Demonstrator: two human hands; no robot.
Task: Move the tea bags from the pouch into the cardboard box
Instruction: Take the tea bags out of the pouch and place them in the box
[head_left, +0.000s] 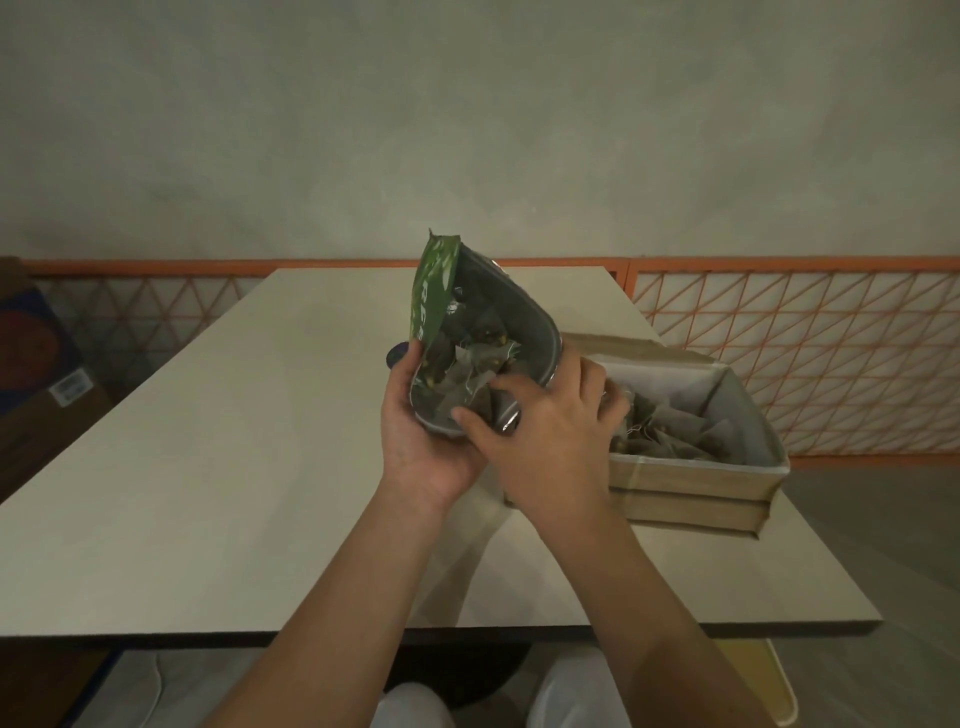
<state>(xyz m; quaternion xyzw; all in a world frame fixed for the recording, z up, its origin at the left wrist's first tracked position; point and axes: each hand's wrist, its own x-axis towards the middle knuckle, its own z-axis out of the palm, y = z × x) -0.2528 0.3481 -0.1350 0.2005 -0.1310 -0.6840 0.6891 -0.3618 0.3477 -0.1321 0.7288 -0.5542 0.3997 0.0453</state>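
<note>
Both hands worked above the tabletop (218, 467): the left hand (421, 441) gripped the green pouch (467, 332), while the right hand (545, 431), fingers curled into its mouth, should pinch few tea bags (467, 374) before the nearby cardboard box (696, 478).

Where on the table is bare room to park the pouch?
Bare table left of the left hand, out to the left edge, and the far strip behind the pouch. Crowded on the right: the cardboard box fills that corner, with the right hand in front.

open green pouch (441, 291) held above table, tea bags (467, 374) inside; more tea bags (675, 431) in cardboard box (691, 480) beside it.
</note>
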